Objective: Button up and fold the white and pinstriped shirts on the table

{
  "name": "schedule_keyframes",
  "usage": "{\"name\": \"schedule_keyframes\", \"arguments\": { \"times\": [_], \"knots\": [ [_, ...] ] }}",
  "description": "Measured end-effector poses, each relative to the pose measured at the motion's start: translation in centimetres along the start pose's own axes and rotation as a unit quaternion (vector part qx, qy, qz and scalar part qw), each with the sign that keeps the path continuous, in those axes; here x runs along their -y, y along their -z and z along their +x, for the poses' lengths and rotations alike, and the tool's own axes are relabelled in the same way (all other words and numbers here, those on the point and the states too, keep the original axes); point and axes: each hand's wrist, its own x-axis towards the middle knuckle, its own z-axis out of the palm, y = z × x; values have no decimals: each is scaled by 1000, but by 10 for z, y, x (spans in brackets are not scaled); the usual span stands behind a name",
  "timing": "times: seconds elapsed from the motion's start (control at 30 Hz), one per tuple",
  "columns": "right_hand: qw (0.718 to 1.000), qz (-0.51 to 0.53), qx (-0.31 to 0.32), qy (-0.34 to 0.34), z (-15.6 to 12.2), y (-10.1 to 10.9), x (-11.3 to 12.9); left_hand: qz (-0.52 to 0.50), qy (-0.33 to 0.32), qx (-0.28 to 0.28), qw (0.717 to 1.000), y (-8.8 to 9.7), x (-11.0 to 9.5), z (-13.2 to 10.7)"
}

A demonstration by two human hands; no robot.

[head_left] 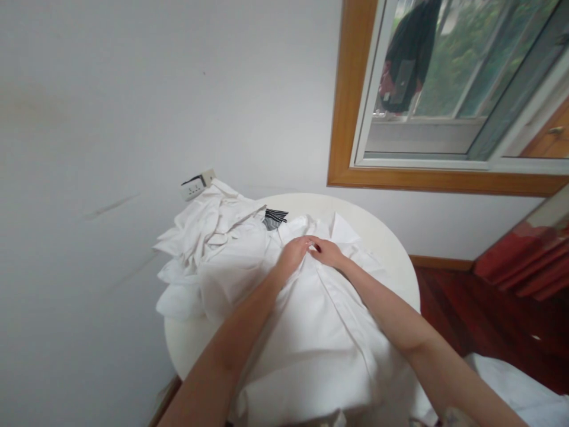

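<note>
A white collared shirt (311,320) lies spread front-up on a round white table (391,249). My left hand (291,255) and my right hand (326,252) meet at the top of the shirt's front placket, just below the collar (342,228). Both hands have their fingers pinched together on the fabric there. The fingertips touch one another. What exactly sits between them is too small to see.
A pile of crumpled white garments (204,249) with a black-striped piece (273,217) lies at the table's far left against the wall. A wall socket (195,185) is behind it. A wood-framed window (444,118) is upper right, red wooden floor (466,320) on the right.
</note>
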Motion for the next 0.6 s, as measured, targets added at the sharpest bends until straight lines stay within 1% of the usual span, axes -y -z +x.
{"name": "schedule_keyframes", "arguments": {
  "times": [0.1,0.2,0.27,0.33,0.43,0.6],
  "knots": [
    [1000,-24,-5,-11,5,-7,-5,-41,46,-30,998,-4,5,-13],
    [999,-30,-15,-25,7,-11,-9,-35,62,-22,997,-3,12,-15],
    [999,-24,-23,-38,7,-12,-11,-25,55,-14,998,-3,16,-13],
    [998,-7,-38,-50,6,-13,-14,-21,33,-7,999,-5,19,-11],
    [997,25,-50,-47,5,-13,-18,-19,0,4,1000,-7,19,-11],
    [998,41,-40,-32,5,-13,-20,-26,11,-3,1000,-7,17,-12]
  ]
}}
